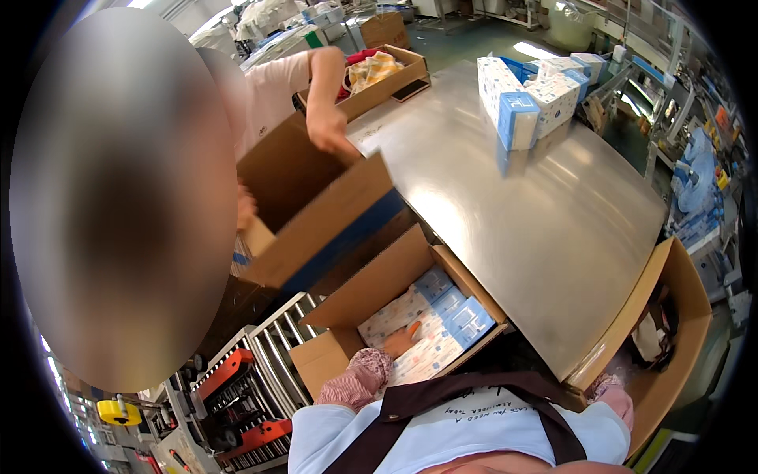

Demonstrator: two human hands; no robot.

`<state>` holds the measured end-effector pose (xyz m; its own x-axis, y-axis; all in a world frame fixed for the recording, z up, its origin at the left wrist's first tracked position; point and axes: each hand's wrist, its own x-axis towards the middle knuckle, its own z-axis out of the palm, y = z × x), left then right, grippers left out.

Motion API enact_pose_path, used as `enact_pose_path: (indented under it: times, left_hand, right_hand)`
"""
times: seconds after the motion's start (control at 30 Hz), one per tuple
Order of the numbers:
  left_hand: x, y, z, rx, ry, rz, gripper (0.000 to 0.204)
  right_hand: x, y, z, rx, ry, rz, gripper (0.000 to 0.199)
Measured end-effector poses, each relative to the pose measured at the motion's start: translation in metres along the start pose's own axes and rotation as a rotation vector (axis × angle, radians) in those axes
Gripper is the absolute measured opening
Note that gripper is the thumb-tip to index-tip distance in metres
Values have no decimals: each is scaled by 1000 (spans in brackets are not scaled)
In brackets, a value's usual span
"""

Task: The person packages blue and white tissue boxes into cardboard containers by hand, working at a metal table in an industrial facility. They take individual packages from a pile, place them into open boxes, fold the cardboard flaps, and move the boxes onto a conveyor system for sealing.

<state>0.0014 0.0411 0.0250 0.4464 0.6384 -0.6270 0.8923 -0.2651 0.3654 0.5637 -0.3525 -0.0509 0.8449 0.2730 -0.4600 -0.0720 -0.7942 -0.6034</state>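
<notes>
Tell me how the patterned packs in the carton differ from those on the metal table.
The carton packs sit nestled within cardboard walls; the table packs stand exposed on the metal table. The left hand rests on the carton packs, while no hands touch the table packs. Both share white patterned surfaces with blue sections.

The left hand is touching packs in a carton; a co-worker is reaching into another box.

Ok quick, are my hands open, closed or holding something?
Left hand: on the blue-and-white patterned packs, one finger extended; grip can't be told.
Right hand: hidden beyond its pink sleeve at the right-hand carton; can't be told.
</notes>
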Motion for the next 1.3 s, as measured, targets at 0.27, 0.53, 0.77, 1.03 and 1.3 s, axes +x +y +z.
enact_pose_path:
  times: [0.27,0.53,0.77,1.03,1.3]
  left_hand:
    - [-11,-7,3,29,29,57,71]
    - [-11,-27,7,-283,24,75,56]
    - [50,-91,52,-713,-146,-22,72]
    - [-61,177,-145,-1022,-24,638,38]
    - [-63,192,-172,-1268,361,522,17]
  right_hand:
    - [-19,0,-42,-617,153,-89,34]
    - [-47,-85,-109,866,205,-112,18]
    - [-92,-150,-125,1027,229,-330,39]
    - [-241,-375,54,840,-208,-831,24]
    - [-280,-457,153,609,-841,-784,39]
